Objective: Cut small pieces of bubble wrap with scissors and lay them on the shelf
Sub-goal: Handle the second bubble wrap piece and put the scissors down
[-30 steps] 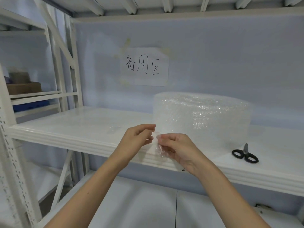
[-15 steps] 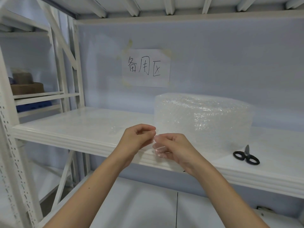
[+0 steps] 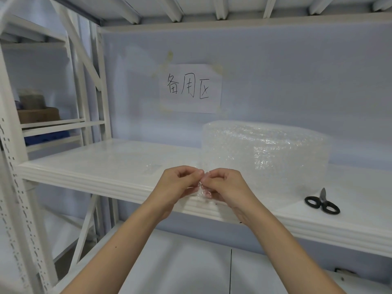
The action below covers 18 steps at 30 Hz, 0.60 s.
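Observation:
A small clear piece of bubble wrap [image 3: 201, 189] is pinched between my left hand [image 3: 178, 185] and my right hand [image 3: 227, 187], just in front of the white shelf's front edge [image 3: 118, 187]. A big roll of bubble wrap [image 3: 265, 153] stands on the shelf behind my hands. Black-handled scissors [image 3: 322, 203] lie shut on the shelf at the right, away from both hands. Another small clear piece [image 3: 153, 167] lies flat on the shelf left of the roll.
A paper sign with handwriting [image 3: 191, 88] is taped to the back wall. White shelf uprights [image 3: 12, 166] stand at the left, with cardboard boxes [image 3: 38, 114] on the neighbouring rack. A lower shelf [image 3: 191, 268] runs beneath my arms.
My hands have drawn closer together, fingertips now touching around the small piece. The view has shifted slightly.

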Each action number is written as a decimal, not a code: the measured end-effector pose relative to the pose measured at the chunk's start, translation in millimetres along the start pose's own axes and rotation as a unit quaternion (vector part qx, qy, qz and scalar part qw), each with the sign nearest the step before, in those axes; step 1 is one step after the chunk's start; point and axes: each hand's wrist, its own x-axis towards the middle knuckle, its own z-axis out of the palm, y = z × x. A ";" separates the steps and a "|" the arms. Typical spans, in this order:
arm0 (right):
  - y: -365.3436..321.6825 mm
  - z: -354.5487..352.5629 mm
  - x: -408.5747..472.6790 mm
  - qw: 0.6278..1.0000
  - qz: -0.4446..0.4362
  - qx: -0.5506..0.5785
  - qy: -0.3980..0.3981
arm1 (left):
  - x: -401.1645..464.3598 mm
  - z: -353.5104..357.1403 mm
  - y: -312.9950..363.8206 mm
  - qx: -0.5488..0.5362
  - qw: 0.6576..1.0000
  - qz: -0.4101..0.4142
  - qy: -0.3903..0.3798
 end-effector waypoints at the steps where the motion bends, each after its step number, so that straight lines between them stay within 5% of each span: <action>1: 0.7 1.4 0.8 1.000 -0.001 -0.001 0.001 | 0.4 -0.4 -0.4 0.002 1.000 0.004 0.006; 18: 6.3 12.1 21.4 0.998 -0.037 -0.030 0.041 | 9.3 -14.0 -8.1 -0.005 0.998 -0.023 0.052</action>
